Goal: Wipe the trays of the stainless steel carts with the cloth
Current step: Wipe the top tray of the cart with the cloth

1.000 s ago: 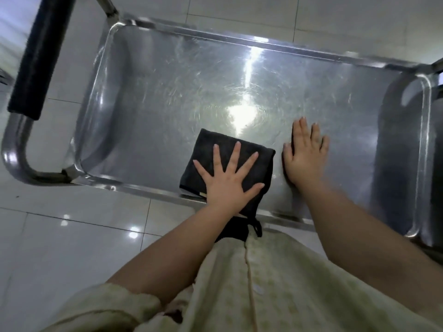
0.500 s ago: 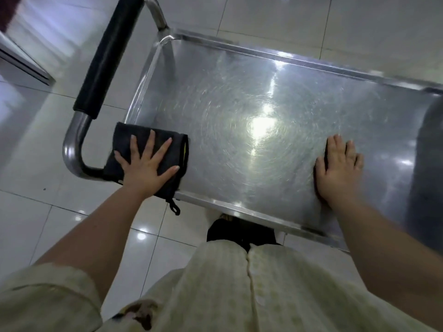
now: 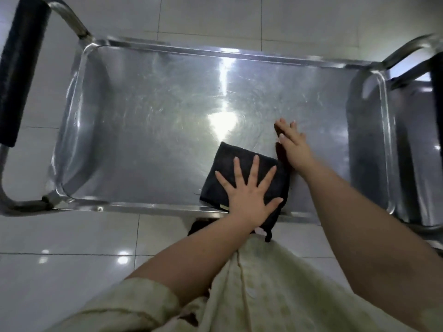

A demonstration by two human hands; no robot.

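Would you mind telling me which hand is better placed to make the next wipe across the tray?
Left, probably. The left hand presses flat, fingers spread, on the cloth at the near rim of the tray. The right hand rests bare on the tray beside the cloth, holding nothing.

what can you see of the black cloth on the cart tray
A dark, near-black cloth, soft and towel-like, folded into a rough square. It lies flat on the steel tray by its near rim, with one corner and a small loop hanging over that rim. The left hand presses on it, fingers spread. The right hand rests on the tray beside its right edge; contact is unclear.
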